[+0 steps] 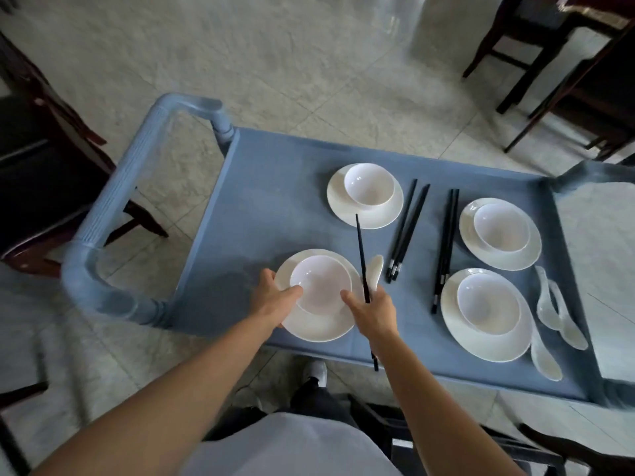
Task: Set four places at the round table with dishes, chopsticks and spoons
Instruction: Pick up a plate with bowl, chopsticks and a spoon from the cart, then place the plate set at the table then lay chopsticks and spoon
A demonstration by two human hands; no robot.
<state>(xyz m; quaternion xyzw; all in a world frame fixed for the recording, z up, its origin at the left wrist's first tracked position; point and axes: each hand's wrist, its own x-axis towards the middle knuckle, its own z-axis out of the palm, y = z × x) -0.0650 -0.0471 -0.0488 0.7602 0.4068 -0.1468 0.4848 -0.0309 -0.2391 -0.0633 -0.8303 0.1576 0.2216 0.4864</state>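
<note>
On the blue cart tray (pixel 275 187) stand several white plates, each with a white bowl in it. My left hand (pixel 275 298) grips the left rim of the nearest plate (pixel 319 326), thumb on its bowl (pixel 321 283). My right hand (pixel 372 310) touches the plate's right rim while it holds black chopsticks (pixel 362 259) upright and a white spoon (pixel 375 267). Other plates with bowls sit at the back (pixel 365 195), far right (pixel 500 233) and near right (pixel 486 314). Two more chopstick pairs (pixel 407 230) (pixel 445 249) lie between them. Three spoons (pixel 560 309) lie at the right.
The cart's blue handle (pixel 113 214) sticks out to the left. Dark wooden chairs stand at the left (pixel 41 173) and top right (pixel 536 53). A chair back (pixel 481 441) is near my legs. Pale tiled floor surrounds the cart.
</note>
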